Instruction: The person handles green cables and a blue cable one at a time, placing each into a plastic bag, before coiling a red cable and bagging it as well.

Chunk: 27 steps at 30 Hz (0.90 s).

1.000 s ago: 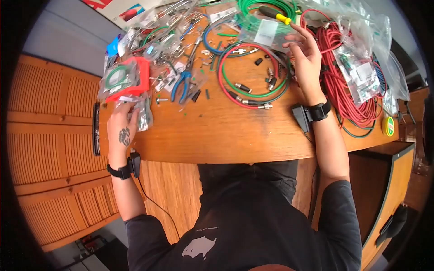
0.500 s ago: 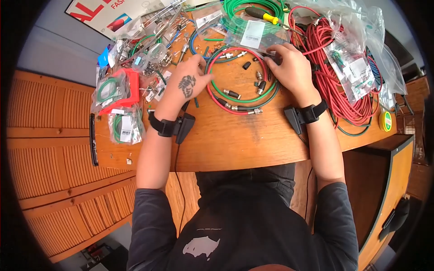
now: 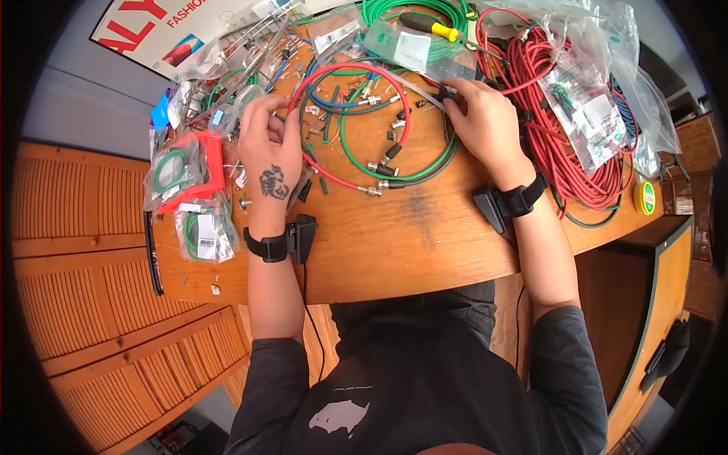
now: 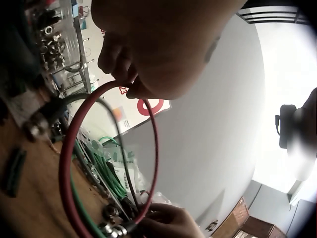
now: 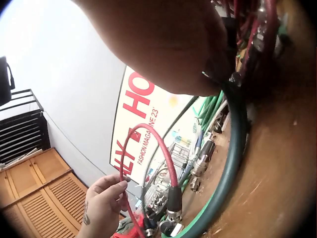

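My left hand (image 3: pixel 269 152) pinches a red cable (image 3: pixel 408 115) between thumb and fingers at the left side of its loop. That loop stands up off the table in the left wrist view, its connector end (image 5: pixel 174 203) showing in the right wrist view. At the right side of the coil, my right hand (image 3: pixel 489 133) grips a dark green cable (image 5: pixel 237 134); its fingertips are largely hidden. A bright green cable (image 3: pixel 356 157) curves between the hands. Metal-tipped connectors (image 3: pixel 370 191) lie at the coil's near side.
Behind the hands are a yellow-and-black screwdriver (image 3: pixel 428 26) and a green cable coil. A large red cable bundle (image 3: pixel 569 163) with plastic bags fills the right. Bagged green cables (image 3: pixel 203 231) and a red tray (image 3: pixel 214 163) stand left, a round yellow tin (image 3: pixel 645 197) at the right edge.
My left hand went from the bags at the left to the cable coil, then drew the red cable leftward. My right hand came down from near the screwdriver onto the coil's right side.
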Motion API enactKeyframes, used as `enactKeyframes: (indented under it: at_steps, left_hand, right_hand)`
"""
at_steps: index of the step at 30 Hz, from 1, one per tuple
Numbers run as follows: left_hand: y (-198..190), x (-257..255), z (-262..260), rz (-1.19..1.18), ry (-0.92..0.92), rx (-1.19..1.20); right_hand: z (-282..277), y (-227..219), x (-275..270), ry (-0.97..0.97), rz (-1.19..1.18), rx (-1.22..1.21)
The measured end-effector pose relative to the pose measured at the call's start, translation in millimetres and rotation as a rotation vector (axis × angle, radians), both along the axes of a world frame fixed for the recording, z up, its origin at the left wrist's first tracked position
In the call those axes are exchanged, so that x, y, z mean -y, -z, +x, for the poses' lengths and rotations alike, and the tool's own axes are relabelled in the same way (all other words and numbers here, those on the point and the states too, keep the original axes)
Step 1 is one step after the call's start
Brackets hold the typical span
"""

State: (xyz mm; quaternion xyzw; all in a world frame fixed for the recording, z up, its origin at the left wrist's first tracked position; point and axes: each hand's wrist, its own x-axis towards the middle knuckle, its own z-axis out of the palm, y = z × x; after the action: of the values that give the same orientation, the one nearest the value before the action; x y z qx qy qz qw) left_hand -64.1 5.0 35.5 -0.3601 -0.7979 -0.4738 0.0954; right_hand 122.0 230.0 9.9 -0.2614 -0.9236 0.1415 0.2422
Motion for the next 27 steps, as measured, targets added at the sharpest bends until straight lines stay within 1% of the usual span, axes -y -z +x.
enactKeyframes:
  at_steps: [1, 2, 3, 4, 5, 6, 7, 8, 9, 11, 13, 15, 16, 18, 19, 20, 21, 22, 23, 25, 26, 27]
  left_hand:
    - [1, 1, 0, -0.011, -0.037, -0.127]
    - [3, 4, 0, -0.009, -0.037, -0.122]
    - [4, 8, -3, 0.041, -0.047, -0.07]
    - [5, 11, -5, 0.09, -0.057, -0.02]
    - [5, 12, -6, 0.094, -0.057, -0.017]
    - [5, 14, -7, 0.199, -0.013, 0.028]
    - [6, 16, -9, 0.305, 0.029, 0.073]
    - [8, 19, -11, 0.331, 0.045, 0.047]
    - [7, 20, -10, 0.334, 0.037, 0.049]
    - [1, 22, -8, 0.468, 0.026, 0.048]
    - [-2, 24, -8, 0.491, 0.018, 0.041]
    - [-4, 25, -6, 0.531, 0.016, 0.032]
    - [-6, 26, -2, 0.533, 0.016, 0.035]
    - [-8, 24, 7, 0.529, 0.087, 0.077]
    - [-7, 21, 11, 0.533, 0.087, 0.08]
    - [-6, 18, 16, 0.516, 0.145, 0.041]
    - [-6, 16, 19, 0.5, 0.202, 0.002]
    - [-1, 16, 20, 0.484, 0.252, -0.022]
    - [3, 15, 21, 0.489, 0.254, -0.022]
    - [6, 12, 26, 0.484, 0.395, -0.081]
    - [5, 11, 35, 0.505, 0.424, 0.035]
    - [3, 10, 39, 0.507, 0.428, 0.035]
  right_hand:
    - [-3, 7, -3, -0.016, -0.054, -0.098]
    - [-5, 11, -5, -0.033, -0.107, -0.198]
    - [-6, 10, -5, -0.035, -0.103, -0.194]
    - [-7, 9, -5, -0.059, -0.099, -0.243]
    - [-8, 8, -4, -0.084, -0.096, -0.291]
    - [-8, 6, -3, -0.085, -0.093, -0.288]
    - [-8, 3, -1, -0.092, -0.144, -0.316]
    - [-9, 1, 0, -0.101, -0.195, -0.342]
    - [-9, 5, -1, -0.109, -0.194, -0.338]
    - [-11, 15, -4, -0.088, -0.072, -0.306]
    - [-10, 3, 4, -0.097, -0.073, -0.294]
    - [-7, -11, 15, -0.361, -0.363, -0.333]
    - [-5, -17, 26, -0.435, -0.592, -0.291]
    - [-7, -9, 37, -0.543, -0.772, -0.285]
    - [-7, -8, 43, -0.587, -0.85, -0.274]
    - [-9, -7, 47, -0.614, -0.846, -0.256]
    - [-9, -3, 52, -0.604, -0.834, -0.255]
    - [-10, -3, 53, -0.576, -0.795, -0.204]
    - [-10, -4, 53, -0.547, -0.757, -0.155]
    - [-13, 4, 52, -0.517, -0.766, -0.125]
    - [-13, 6, 51, -0.486, -0.78, -0.096]
    - [-13, 6, 51, -0.482, -0.778, -0.098]
